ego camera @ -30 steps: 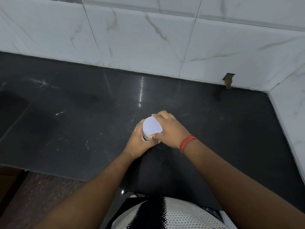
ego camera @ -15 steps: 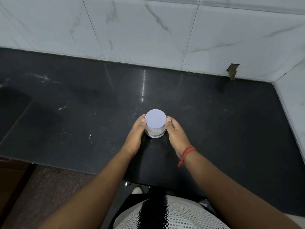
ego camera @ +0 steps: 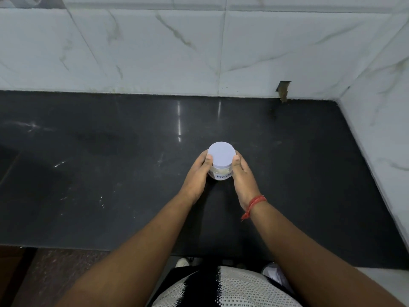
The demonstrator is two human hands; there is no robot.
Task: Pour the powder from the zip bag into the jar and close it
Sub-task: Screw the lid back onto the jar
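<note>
Head view: the jar [ego camera: 221, 168] stands upright on the dark countertop [ego camera: 110, 173], near the middle of the slab and a little toward its near edge, well apart from the tiled wall [ego camera: 199, 52] beyond. Its pale round lid [ego camera: 221, 157] sits flat on top, facing straight up at the camera. The jar's long axis runs vertical, mouth up, and a handwritten label on the near side shows partly between the thumbs. The left hand [ego camera: 195, 176] cups the jar's left side, thumb against the lid's rim; the right hand [ego camera: 243, 176], with a red thread [ego camera: 254, 203] at the wrist, cups the right side the same way, so both hands hold the jar. No zip bag is in view. Judged from this, pouring looks done and the lid is on. How tightly it is closed cannot be told. Letting go appears to be all that remains.
</note>
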